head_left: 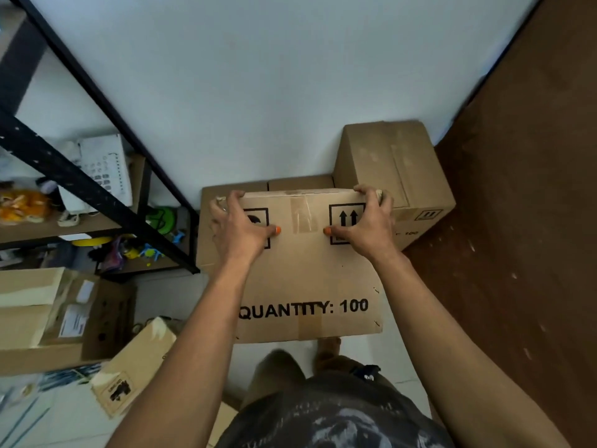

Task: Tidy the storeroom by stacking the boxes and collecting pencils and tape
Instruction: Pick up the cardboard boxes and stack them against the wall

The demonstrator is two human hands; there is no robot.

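Observation:
A cardboard box printed "QUANTITY: 100" (307, 279) is held in front of me, over a lower box (206, 240) that stands against the wall. My left hand (239, 226) grips its far left top edge, fingers curled over the rim and thumb on the near face. My right hand (365, 221) grips the far right top edge the same way. A taller cardboard box (394, 163) stands in the corner just right of it. No pencils or tape roll are clearly visible.
A black metal shelf rack (97, 195) with a white phone (103, 169) and small toys stands at left. More cardboard boxes (64, 315) lie on the floor at lower left. A brown door (523, 221) closes the right side.

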